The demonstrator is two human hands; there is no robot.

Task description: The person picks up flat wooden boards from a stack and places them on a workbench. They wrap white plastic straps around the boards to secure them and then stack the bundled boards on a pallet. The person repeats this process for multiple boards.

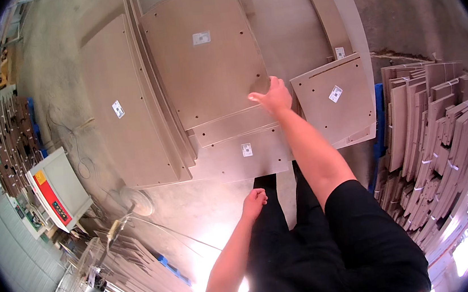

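Note:
My right hand [274, 97] is at the right edge of a large light-brown panel [208, 63], near its front corner. Its thumb spreads away from the fingers, and a shadow falls on the board beside it. Drilled holes run along the panel's sides, and a white label sticks to its face. Beneath that board, narrower panels [264, 157] jut out toward me. Low in front of my legs hangs my left hand [255, 202], its fingers curled in, with nothing visible in them. It touches none of the panels.
To the left lies a stack of long panels [121, 106]; a smaller panel [334, 98] and a narrow strip [325, 11] lie right. Bundled boards [433, 142] stand by a blue pallet at far right. A red-and-white machine [59, 190] and floor cables [81, 162] are left.

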